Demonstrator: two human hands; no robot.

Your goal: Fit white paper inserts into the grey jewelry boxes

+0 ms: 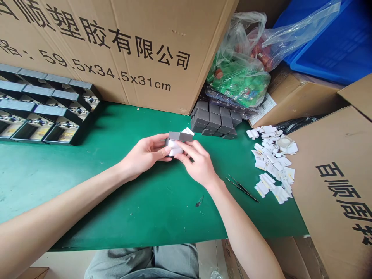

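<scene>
A small grey box (180, 136) with a white insert (174, 148) is held above the green tabletop, its lid raised. My left hand (147, 152) grips it from the left, thumb on the front and fingers behind. From the right, my right hand (199, 161) has its fingers closed about the box, fingertips on the white insert and lower edge. Part of the box is hidden by the fingers. A white paper piece (188, 131) shows just behind it. Close by at the back right stands a stack of grey boxes (213, 120).
Tweezers (242, 188) lie right of my right forearm, beside a pile of white paper pieces (274, 159). Black trays (43, 112) stand at the left. Big cartons (122, 58) wall the back and right. A plastic bag (241, 73) of green items sits near a blue crate (328, 50).
</scene>
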